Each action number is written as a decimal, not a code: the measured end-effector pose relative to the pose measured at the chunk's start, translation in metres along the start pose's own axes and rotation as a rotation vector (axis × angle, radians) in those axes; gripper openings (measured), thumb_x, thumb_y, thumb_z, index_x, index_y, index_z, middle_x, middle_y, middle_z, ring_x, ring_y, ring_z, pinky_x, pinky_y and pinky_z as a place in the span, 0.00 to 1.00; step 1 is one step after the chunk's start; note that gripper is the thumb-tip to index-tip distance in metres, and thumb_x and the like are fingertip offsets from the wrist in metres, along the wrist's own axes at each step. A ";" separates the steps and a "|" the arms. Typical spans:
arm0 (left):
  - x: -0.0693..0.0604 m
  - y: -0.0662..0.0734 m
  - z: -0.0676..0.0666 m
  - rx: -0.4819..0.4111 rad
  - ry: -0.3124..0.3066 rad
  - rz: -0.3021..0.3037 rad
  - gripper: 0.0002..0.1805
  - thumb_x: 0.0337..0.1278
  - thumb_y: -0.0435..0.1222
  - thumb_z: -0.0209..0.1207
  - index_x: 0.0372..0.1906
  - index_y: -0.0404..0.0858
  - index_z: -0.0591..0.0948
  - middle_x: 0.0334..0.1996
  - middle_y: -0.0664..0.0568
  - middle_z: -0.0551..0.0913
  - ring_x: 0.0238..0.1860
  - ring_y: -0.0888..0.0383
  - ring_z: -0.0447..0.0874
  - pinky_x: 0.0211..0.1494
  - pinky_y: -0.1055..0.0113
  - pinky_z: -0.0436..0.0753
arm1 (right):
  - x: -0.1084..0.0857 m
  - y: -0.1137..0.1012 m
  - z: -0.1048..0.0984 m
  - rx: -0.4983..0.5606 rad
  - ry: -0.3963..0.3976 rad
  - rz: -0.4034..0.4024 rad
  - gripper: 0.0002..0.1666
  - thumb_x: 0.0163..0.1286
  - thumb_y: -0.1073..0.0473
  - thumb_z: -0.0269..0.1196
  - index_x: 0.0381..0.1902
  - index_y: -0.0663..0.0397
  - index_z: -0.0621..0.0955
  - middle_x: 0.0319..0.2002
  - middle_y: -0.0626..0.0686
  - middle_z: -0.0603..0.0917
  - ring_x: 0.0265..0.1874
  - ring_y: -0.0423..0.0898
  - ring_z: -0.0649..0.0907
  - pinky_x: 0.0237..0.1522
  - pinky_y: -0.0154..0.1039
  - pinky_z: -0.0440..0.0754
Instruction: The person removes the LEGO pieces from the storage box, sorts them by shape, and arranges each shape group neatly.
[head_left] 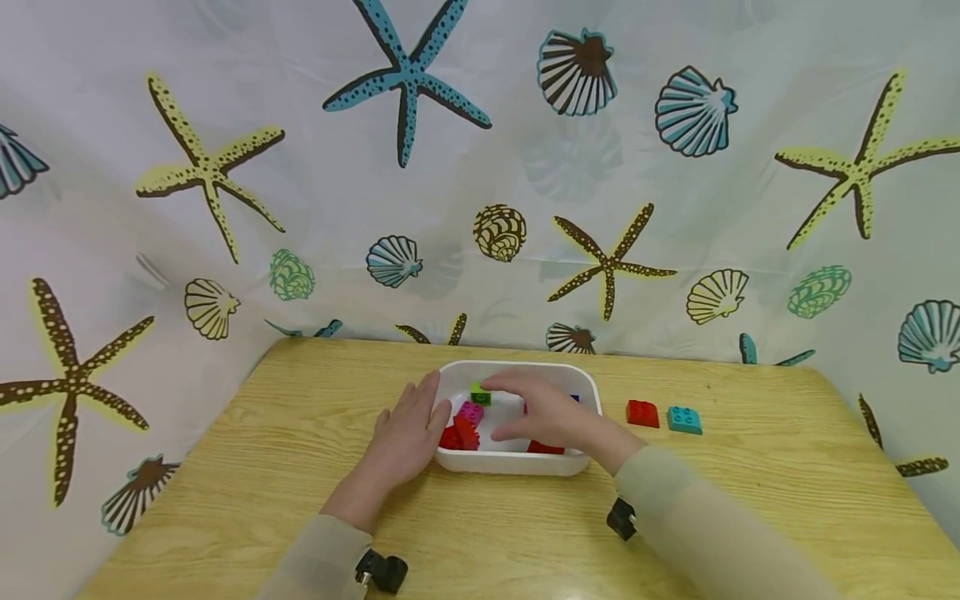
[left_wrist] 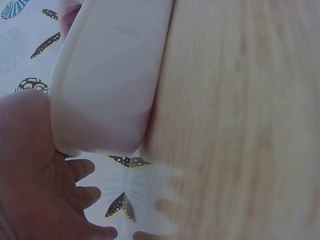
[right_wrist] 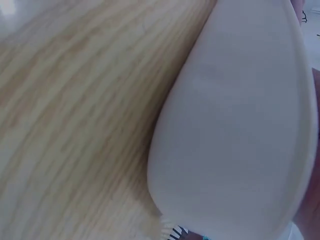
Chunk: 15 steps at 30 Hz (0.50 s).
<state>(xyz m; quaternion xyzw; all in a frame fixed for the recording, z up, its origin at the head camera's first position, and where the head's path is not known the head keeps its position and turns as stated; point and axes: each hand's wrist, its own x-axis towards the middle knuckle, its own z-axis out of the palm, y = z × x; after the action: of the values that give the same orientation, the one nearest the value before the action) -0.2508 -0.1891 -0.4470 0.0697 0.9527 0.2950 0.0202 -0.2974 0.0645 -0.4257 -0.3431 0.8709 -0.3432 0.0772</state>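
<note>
Over the white plastic tub (head_left: 517, 463), the right hand (head_left: 551, 412) hangs with thumb and index finger apart, the rest hidden; the left hand (head_left: 405, 433) touches the tub's left end, fingers spread. Leaning the right wrist on the tub could shift it, and a loose pinch might drop a brick. It holds a lime-green studded brick (head_left: 481, 399), magenta brick (head_left: 470, 411), red bricks (head_left: 467, 433) and a blue sliver (head_left: 575, 398); a teal studded brick (head_left: 684, 420) lies outside, to the right
</note>
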 end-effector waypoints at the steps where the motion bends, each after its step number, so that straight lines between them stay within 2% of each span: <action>1: 0.000 0.000 0.000 -0.001 0.001 0.001 0.39 0.92 0.52 0.39 0.92 0.38 0.49 0.89 0.40 0.54 0.89 0.35 0.40 0.83 0.23 0.41 | 0.002 0.001 0.003 0.005 -0.005 -0.006 0.42 0.70 0.57 0.80 0.79 0.56 0.77 0.77 0.54 0.78 0.79 0.55 0.73 0.81 0.56 0.69; 2: 0.000 0.000 0.000 0.001 0.001 0.004 0.39 0.92 0.52 0.38 0.92 0.38 0.49 0.89 0.40 0.54 0.89 0.35 0.41 0.83 0.23 0.42 | 0.003 0.001 0.005 0.008 -0.008 -0.016 0.42 0.70 0.58 0.80 0.78 0.57 0.78 0.77 0.54 0.79 0.78 0.56 0.74 0.80 0.56 0.70; 3: 0.000 0.000 0.000 -0.001 0.000 0.005 0.39 0.92 0.52 0.38 0.92 0.38 0.49 0.89 0.41 0.54 0.89 0.36 0.41 0.83 0.23 0.41 | 0.008 0.011 0.010 -0.004 -0.005 -0.051 0.43 0.69 0.56 0.81 0.78 0.55 0.78 0.76 0.54 0.80 0.78 0.55 0.75 0.79 0.54 0.71; 8: 0.000 0.000 0.000 0.003 -0.004 0.010 0.39 0.92 0.53 0.37 0.92 0.38 0.48 0.89 0.41 0.54 0.89 0.36 0.40 0.83 0.24 0.42 | 0.014 0.015 0.021 -0.017 -0.012 -0.111 0.43 0.68 0.57 0.82 0.77 0.58 0.79 0.74 0.55 0.81 0.75 0.54 0.78 0.79 0.53 0.72; 9: 0.000 0.000 0.000 0.004 -0.003 0.010 0.39 0.92 0.53 0.37 0.92 0.38 0.48 0.89 0.41 0.54 0.90 0.37 0.41 0.83 0.24 0.42 | 0.015 0.015 0.022 -0.018 -0.018 -0.113 0.43 0.69 0.56 0.81 0.78 0.57 0.79 0.74 0.54 0.81 0.75 0.54 0.78 0.79 0.52 0.72; 10: 0.000 0.000 0.000 0.005 -0.001 0.010 0.39 0.92 0.53 0.37 0.92 0.38 0.49 0.89 0.41 0.54 0.89 0.36 0.41 0.83 0.24 0.42 | 0.014 0.006 0.021 -0.008 -0.023 -0.096 0.42 0.68 0.59 0.81 0.77 0.59 0.79 0.74 0.55 0.81 0.75 0.55 0.78 0.79 0.54 0.71; 15: 0.000 -0.001 0.000 0.013 0.004 0.011 0.39 0.92 0.53 0.37 0.92 0.38 0.49 0.89 0.40 0.55 0.89 0.36 0.42 0.83 0.23 0.43 | 0.019 0.003 0.026 -0.011 -0.058 -0.071 0.40 0.71 0.56 0.80 0.78 0.53 0.80 0.78 0.53 0.78 0.80 0.54 0.72 0.82 0.54 0.67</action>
<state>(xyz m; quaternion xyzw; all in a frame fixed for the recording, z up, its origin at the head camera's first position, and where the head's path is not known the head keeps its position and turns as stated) -0.2511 -0.1902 -0.4474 0.0745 0.9542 0.2892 0.0164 -0.3034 0.0394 -0.4449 -0.3842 0.8574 -0.3309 0.0881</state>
